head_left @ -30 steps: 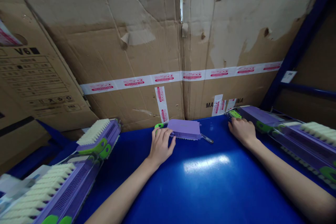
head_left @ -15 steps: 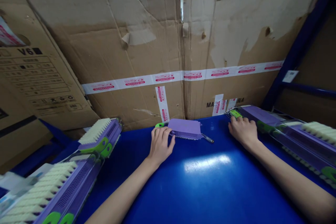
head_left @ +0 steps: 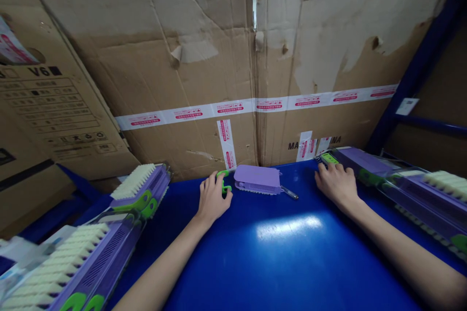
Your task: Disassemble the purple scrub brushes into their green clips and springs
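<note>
My left hand (head_left: 213, 198) is closed with its fingertips on a bright green plastic clip-like part (head_left: 226, 188). Just right of it, a purple plastic casing (head_left: 257, 179) lies on the blue tabletop (head_left: 284, 262), apart from the hand. A slim clear and metal pen-like item (head_left: 289, 192) touches or pokes out from the casing's right end. My right hand (head_left: 337, 183) rests farther right, fingers curled at a small bright green rectangular piece (head_left: 330, 158) at the near-left end of a row of purple parts (head_left: 352, 161). Its fingertips are partly hidden.
Purple parts with cream rope-like strips (head_left: 58, 272) and green tabs stand along the left edge. Similar strips (head_left: 445, 182) lie on the right. Taped cardboard (head_left: 182, 73) walls the back, a printed carton (head_left: 65, 107) stands left, and a blue frame post (head_left: 404, 68) right.
My left hand has moved left, off the purple casing, and the green part has come away with it. My right hand has stayed nearly where it was.
</note>
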### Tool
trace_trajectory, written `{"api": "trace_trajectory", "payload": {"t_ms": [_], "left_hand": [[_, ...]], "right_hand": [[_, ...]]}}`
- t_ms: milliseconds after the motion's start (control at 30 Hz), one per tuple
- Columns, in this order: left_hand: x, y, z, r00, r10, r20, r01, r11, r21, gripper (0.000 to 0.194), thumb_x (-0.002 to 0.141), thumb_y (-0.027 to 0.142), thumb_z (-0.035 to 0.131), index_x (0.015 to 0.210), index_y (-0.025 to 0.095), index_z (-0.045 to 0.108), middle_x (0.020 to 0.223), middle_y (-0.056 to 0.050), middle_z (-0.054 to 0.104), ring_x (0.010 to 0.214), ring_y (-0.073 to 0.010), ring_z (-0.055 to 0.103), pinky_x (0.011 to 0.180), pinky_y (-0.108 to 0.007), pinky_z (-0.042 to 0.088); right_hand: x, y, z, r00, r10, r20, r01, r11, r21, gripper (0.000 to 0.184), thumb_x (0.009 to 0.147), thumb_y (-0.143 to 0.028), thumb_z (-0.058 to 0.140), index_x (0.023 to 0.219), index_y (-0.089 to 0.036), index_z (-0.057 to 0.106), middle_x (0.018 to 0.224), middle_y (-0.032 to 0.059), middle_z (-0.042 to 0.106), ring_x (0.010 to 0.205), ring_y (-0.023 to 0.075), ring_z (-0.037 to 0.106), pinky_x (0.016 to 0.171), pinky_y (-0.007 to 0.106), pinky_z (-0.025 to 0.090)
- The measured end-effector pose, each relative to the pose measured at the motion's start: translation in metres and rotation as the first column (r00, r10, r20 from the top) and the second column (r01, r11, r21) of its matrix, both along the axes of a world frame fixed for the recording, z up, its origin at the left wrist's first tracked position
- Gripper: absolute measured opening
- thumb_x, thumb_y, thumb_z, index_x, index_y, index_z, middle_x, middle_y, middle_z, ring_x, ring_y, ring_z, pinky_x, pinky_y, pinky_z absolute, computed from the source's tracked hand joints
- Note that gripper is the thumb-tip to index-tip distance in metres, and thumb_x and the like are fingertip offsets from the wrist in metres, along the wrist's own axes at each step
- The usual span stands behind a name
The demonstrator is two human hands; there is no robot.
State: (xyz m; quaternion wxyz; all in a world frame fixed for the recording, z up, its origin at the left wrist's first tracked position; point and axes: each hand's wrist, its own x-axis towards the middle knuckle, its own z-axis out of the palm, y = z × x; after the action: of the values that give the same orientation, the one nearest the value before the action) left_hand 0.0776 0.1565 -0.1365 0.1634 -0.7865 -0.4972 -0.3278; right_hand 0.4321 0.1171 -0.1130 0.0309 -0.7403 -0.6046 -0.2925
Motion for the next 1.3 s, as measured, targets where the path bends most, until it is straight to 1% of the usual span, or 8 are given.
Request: {"api": "trace_trajectory", "payload": {"t_ms": [167,367,700,833,900,1033,1100,1300], "left_hand": [[-0.003,0.007,-0.009,0.999,-0.027,0.025,0.026,0.999,0.02,0.019,0.086,0.02,0.049,0.101,0.02,0.06,0.115,-0.012,0.06,0.102,-0.0261,0.059,0.083,-0.043,0.046],[-0.003,0.003,0.0,0.998,-0.017,0.068,0.013,0.998,0.058,0.014,0.089,0.023,0.049,0.089,0.019,0.063,0.104,-0.01,0.062,0.095,-0.0245,0.061,0.08,-0.041,0.049],[0.009,-0.008,0.008,0.976,-0.177,0.124,0.137,0.949,0.283,0.011,0.089,0.02,0.052,0.094,0.018,0.061,0.116,-0.013,0.057,0.106,-0.0238,0.058,0.084,-0.038,0.051],[0.027,-0.018,0.022,0.968,-0.223,0.111,0.176,0.927,0.332,0.008,0.087,0.019,0.055,0.093,0.018,0.06,0.113,-0.012,0.056,0.103,-0.0234,0.057,0.084,-0.04,0.051],[0.039,-0.026,0.034,0.963,-0.259,0.072,0.219,0.911,0.35,0.008,0.086,0.019,0.057,0.093,0.018,0.06,0.112,-0.012,0.056,0.102,-0.0234,0.057,0.084,-0.041,0.051],[0.059,-0.041,0.053,0.92,-0.386,-0.074,0.38,0.826,0.417,0.011,0.086,0.016,0.055,0.094,0.021,0.061,0.11,-0.01,0.058,0.106,-0.022,0.056,0.089,-0.043,0.049],[0.067,-0.046,0.057,0.901,-0.421,-0.104,0.421,0.791,0.443,0.014,0.086,0.014,0.054,0.097,0.021,0.059,0.11,-0.01,0.058,0.108,-0.0212,0.055,0.092,-0.043,0.049],[0.077,-0.042,0.051,0.863,-0.503,-0.049,0.478,0.78,0.403,0.032,0.088,0.02,0.055,0.119,0.017,0.045,0.115,-0.014,0.06,0.112,-0.0224,0.057,0.094,-0.042,0.05]], "right_hand": [[-0.006,0.001,-0.001,0.996,0.084,0.011,-0.084,0.995,0.048,0.034,0.092,-0.028,0.033,0.099,-0.011,0.062,0.091,0.016,0.064,0.085,0.0277,0.055,0.07,0.035,0.028],[-0.016,0.001,0.002,0.972,0.228,0.05,-0.234,0.956,0.175,0.033,0.091,-0.028,0.036,0.101,-0.013,0.064,0.091,0.0126,0.066,0.082,0.0239,0.053,0.071,0.035,0.026],[-0.068,-0.018,0.027,0.803,0.596,-0.027,-0.547,0.753,0.366,0.03,0.09,-0.023,0.042,0.112,-0.015,0.061,0.101,0.0105,0.067,0.09,0.0218,0.056,0.08,0.035,0.034],[-0.092,-0.027,0.032,0.617,0.762,-0.199,-0.662,0.638,0.393,0.031,0.089,-0.027,0.045,0.115,-0.013,0.058,0.102,0.0123,0.067,0.09,0.0237,0.058,0.075,0.037,0.041],[-0.106,-0.029,0.035,0.458,0.792,-0.403,-0.652,0.608,0.453,0.037,0.089,-0.031,0.047,0.122,-0.015,0.052,0.108,0.0128,0.065,0.093,0.0237,0.059,0.077,0.039,0.046],[-0.131,-0.029,0.046,-0.032,0.613,-0.79,-0.489,0.679,0.547,0.054,0.088,-0.038,0.051,0.136,-0.021,0.035,0.112,0.011,0.064,0.093,0.0208,0.064,0.075,0.037,0.053],[-0.137,-0.026,0.052,-0.191,0.528,-0.828,-0.406,0.725,0.556,0.062,0.084,-0.039,0.056,0.138,-0.022,0.029,0.111,0.0111,0.065,0.096,0.0221,0.064,0.076,0.038,0.055],[-0.13,-0.016,0.056,-0.312,0.462,-0.83,-0.288,0.786,0.547,0.082,0.072,-0.039,0.069,0.14,-0.019,0.027,0.101,0.012,0.069,0.095,0.0261,0.065,0.079,0.043,0.054]]}}
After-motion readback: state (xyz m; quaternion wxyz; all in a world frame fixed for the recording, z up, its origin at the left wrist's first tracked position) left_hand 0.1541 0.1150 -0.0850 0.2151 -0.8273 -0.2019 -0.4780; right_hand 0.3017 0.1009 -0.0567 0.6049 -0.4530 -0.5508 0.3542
